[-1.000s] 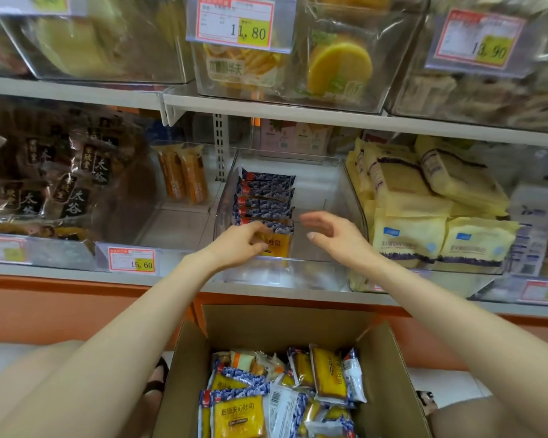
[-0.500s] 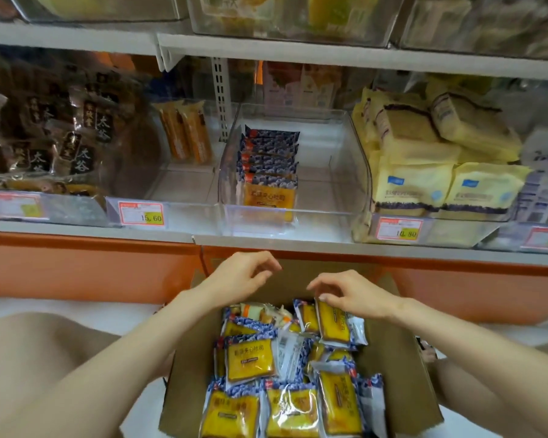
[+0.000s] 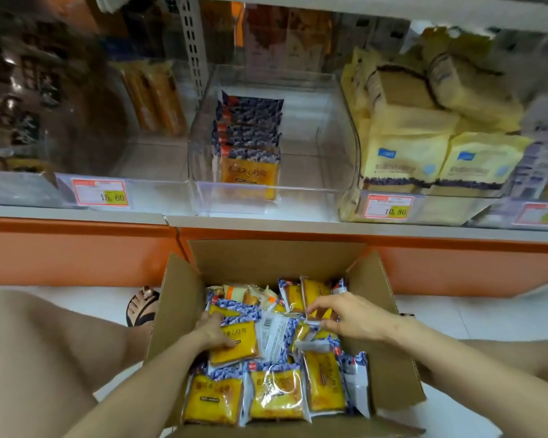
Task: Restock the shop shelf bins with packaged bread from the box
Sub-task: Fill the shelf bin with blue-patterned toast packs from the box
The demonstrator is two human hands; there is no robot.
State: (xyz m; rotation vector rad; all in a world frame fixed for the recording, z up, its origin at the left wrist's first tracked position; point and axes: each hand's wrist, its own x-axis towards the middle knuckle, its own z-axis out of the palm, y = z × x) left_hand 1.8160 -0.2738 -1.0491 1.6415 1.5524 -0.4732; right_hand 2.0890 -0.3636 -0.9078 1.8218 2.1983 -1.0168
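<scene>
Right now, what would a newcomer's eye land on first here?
The open cardboard box at bottom centre, crammed with bright yellow bread packets, the left hand and right hand each gripping one. Above it, the clear middle bin on the shelf holds a single row of matching packets, its right side bare.

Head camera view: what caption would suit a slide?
Left hand and right hand each grasp a bread pack in the cardboard box below a partly filled clear bin.
</scene>
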